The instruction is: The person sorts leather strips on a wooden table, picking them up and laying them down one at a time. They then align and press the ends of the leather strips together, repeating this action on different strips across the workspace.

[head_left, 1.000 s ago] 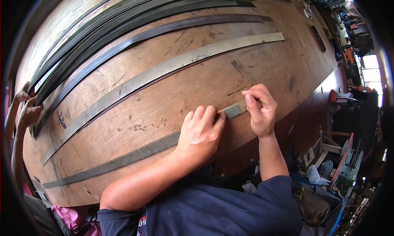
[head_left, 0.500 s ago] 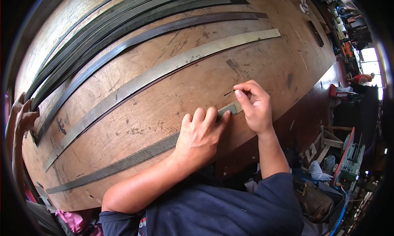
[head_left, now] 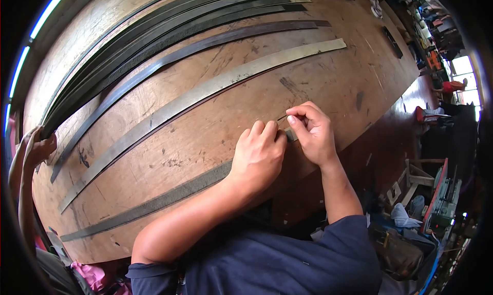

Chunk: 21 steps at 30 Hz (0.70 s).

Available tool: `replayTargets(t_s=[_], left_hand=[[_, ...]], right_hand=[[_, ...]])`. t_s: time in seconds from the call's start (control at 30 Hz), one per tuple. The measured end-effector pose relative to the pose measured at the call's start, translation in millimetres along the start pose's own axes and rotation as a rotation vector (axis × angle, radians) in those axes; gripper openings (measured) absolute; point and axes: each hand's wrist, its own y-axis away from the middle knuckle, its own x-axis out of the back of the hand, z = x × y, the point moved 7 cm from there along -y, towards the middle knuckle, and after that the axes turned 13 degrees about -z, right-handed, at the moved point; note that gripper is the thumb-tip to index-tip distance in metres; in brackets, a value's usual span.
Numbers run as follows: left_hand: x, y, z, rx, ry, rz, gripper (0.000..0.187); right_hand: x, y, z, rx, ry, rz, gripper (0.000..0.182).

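A long grey strip [head_left: 169, 196] with a rough, leather-like surface lies along the near edge of the wooden table [head_left: 200, 136]. My left hand [head_left: 259, 154] is over its right part, fingers curled and pressing down on it. Past those fingers, a short pale end piece [head_left: 291, 135] shows. My right hand [head_left: 312, 129] hovers close beside it, thumb and forefinger pinched together. A thin dark line [head_left: 282, 118] shows at its fingertips; I cannot tell whether it is held or a mark on the wood.
A pale strip [head_left: 205, 89] and a dark bluish strip [head_left: 169, 59] run across the table beyond my hands. Several dark strips [head_left: 128, 46] are bunched at the far side, another person's hands [head_left: 38, 146] at their left end. A black bar [head_left: 393, 42] lies near the right edge.
My left hand has slid right along the grey strip, covering more of its end. My right hand stays pinched beside it. The other person's hands have shifted slightly in view.
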Motion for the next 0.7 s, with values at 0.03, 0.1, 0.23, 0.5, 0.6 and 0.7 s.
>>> replayTargets(t_s=[0.03, 0.1, 0.23, 0.5, 0.6, 0.7], left_hand=[[-2, 0, 0, -0.002, -0.001, -0.002, 0.012], [-4, 2, 2, -0.010, -0.049, 0.006, 0.013], [-6, 3, 4, -0.024, -0.080, 0.000, 0.013], [-6, 0, 2, 0.017, 0.011, -0.037, 0.008], [-5, 0, 3, 0.014, 0.010, -0.028, 0.007], [-5, 1, 2, 0.013, 0.020, -0.025, 0.007]], right_hand=[[0, 0, 0, 0.002, -0.002, -0.007, 0.005], [1, 0, 1, -0.007, -0.006, -0.004, 0.004], [2, 0, 3, -0.024, -0.019, 0.003, 0.004], [3, 1, 5, -0.022, -0.018, 0.021, 0.004], [8, 4, 15, -0.113, -0.197, 0.015, 0.005], [14, 9, 30, -0.147, -0.531, 0.055, 0.009]])
